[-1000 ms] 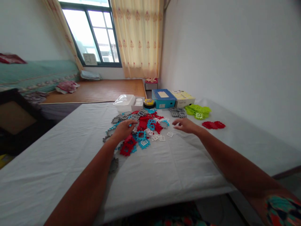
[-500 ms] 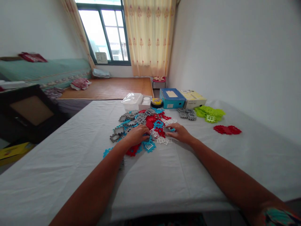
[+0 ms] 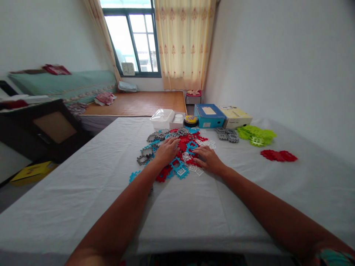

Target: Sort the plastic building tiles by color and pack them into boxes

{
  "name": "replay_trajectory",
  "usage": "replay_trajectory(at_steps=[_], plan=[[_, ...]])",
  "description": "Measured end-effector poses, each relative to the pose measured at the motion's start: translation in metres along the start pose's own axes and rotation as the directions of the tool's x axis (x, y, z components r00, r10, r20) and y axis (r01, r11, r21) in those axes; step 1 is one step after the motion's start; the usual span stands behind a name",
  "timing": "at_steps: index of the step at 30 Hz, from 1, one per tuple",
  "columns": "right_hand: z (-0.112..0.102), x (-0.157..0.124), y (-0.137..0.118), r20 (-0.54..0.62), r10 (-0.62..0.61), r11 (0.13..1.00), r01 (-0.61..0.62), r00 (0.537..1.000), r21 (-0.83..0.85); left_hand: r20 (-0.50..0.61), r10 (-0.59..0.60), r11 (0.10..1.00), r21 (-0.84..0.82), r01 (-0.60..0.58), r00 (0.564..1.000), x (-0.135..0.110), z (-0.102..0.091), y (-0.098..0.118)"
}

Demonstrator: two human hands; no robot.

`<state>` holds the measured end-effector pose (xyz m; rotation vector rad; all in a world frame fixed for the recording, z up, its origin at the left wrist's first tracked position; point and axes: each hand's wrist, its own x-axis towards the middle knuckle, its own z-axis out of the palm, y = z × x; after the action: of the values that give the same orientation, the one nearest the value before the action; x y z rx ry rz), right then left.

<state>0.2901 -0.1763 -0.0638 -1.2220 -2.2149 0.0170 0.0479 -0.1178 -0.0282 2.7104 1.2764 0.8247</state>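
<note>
A mixed pile of flat plastic puzzle tiles (image 3: 181, 145), red, blue, grey and white, lies in the middle of a table under a white cloth (image 3: 194, 207). My left hand (image 3: 167, 151) rests flat on the left part of the pile, fingers stretched out over red and blue tiles. My right hand (image 3: 207, 159) lies on the pile's right edge, fingers spread and touching small white and red tiles. Neither hand lifts anything.
Sorted heaps lie to the right: grey tiles (image 3: 227, 135), lime-green tiles (image 3: 256, 135), red tiles (image 3: 279, 155). At the table's far edge stand a clear plastic container (image 3: 163, 118), a round tin (image 3: 191, 120), a blue box (image 3: 209, 115) and a yellow box (image 3: 235, 116). Beyond are a bed and a window.
My right hand has come left from the open cloth onto the pile. My left hand has shifted a little further onto the tiles. The camera has turned slightly left.
</note>
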Motion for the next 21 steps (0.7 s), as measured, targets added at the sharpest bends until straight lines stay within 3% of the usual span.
replay_trajectory(at_steps=[3,6,15,21], plan=[[0.002,0.001,0.001,-0.007,0.014,1.0,-0.014,1.0,0.011,0.074,0.098,0.995,0.004,-0.098,0.992,0.004,0.014,0.002],[-0.001,0.001,0.002,-0.03,0.015,1.0,-0.014,0.999,0.025,0.168,0.099,0.994,0.039,-0.107,0.981,0.004,0.016,0.002],[-0.007,-0.004,0.012,-0.052,0.166,0.983,-0.161,0.985,0.092,0.242,-0.059,0.978,0.208,0.007,0.968,-0.001,-0.004,0.002],[-0.006,-0.004,0.011,-0.061,0.161,0.982,-0.154,0.985,0.113,0.175,-0.151,0.97,0.215,0.112,0.973,-0.001,-0.003,0.01]])
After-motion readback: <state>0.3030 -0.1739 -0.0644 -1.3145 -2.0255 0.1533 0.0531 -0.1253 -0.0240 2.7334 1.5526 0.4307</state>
